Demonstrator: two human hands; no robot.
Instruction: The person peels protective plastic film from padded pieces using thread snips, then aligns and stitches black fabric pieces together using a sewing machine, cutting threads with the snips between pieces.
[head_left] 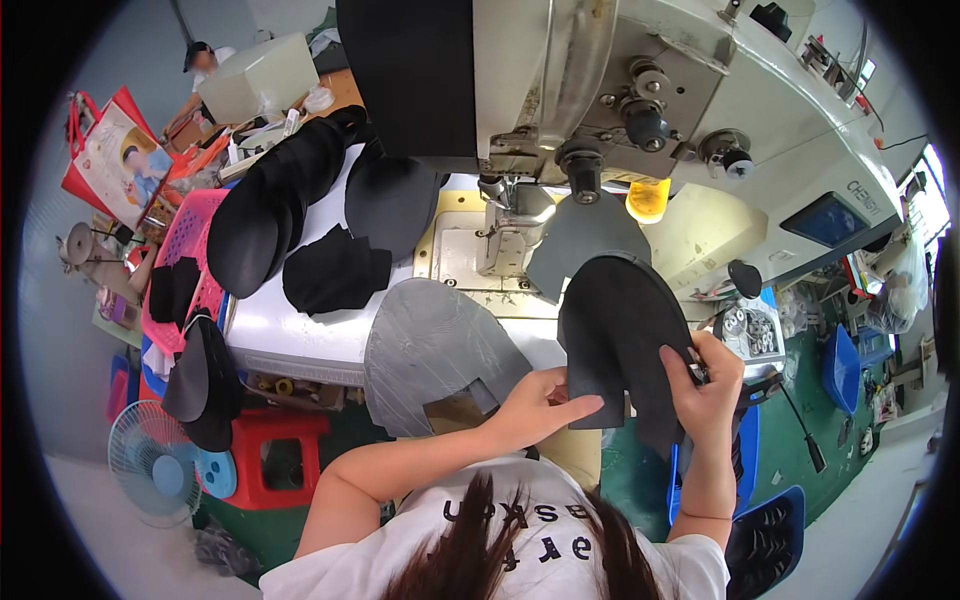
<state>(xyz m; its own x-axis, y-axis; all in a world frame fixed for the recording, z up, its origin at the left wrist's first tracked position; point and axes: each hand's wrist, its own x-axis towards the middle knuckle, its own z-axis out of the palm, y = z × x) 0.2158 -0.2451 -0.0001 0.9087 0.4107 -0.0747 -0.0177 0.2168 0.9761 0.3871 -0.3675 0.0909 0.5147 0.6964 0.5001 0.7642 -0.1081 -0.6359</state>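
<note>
In front of me is a black U-shaped shoe-upper piece point(612, 325), rounded end up and two legs hanging down. My right hand point(703, 385) grips its right edge, thumb on the near face and fingers behind. My left hand point(540, 405) pinches the lower left leg, thumb lying across it; its other fingers are partly hidden. Left of it, a grey rounded piece point(420, 340) with a notch hangs over the table edge, next to my left forearm. Another dark grey piece point(590, 235) lies behind the held one. The sewing machine's presser foot area point(505, 245) stands beyond.
Black cut pieces lie stacked point(250, 225) and loose point(335, 270) on the white table's left side. Near them are a pink basket point(185, 250), red stool point(265, 440) and fan point(160, 465). Blue bins point(775, 535) stand low right; a bobbin tray point(750, 330) sits right. Another person point(203, 65) is far left.
</note>
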